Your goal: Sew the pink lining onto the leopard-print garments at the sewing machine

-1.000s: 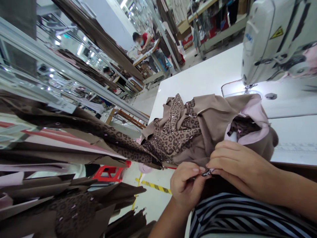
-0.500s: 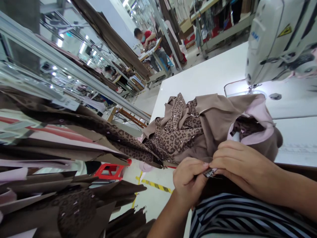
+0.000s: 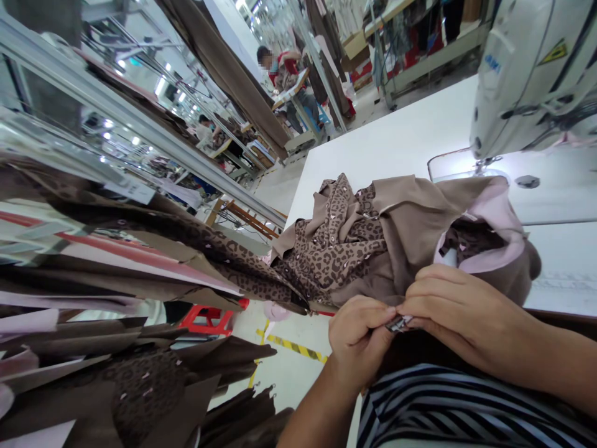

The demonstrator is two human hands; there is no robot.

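Observation:
A brown garment (image 3: pixel 401 218) with leopard-print parts and a pink lining lies bunched on the white sewing table (image 3: pixel 373 134). At its near edge my left hand (image 3: pixel 361 333) pinches a small folded piece of patterned fabric (image 3: pixel 399 323) between thumb and fingers. My right hand (image 3: pixel 448 298) grips the same small piece from the other side, its fingertips touching those of my left hand. Part of this piece is hidden by the fingers. Behind my right hand the garment's pink-lined opening (image 3: pixel 494 255) gapes.
A sewing machine (image 3: pixel 517 81) stands at the right, its lamp lit. Brown and leopard-print pieces (image 3: pixel 153 379) hang at the left from a rack with a metal rail (image 3: pixel 140 112). A red stool (image 3: pixel 208 318) is on the floor. A person (image 3: pixel 284 71) sits at a far table.
The whole view has shifted slightly, so the table and garment appear a little further right. Both hands keep their pinch on the small fabric piece, with hardly any movement.

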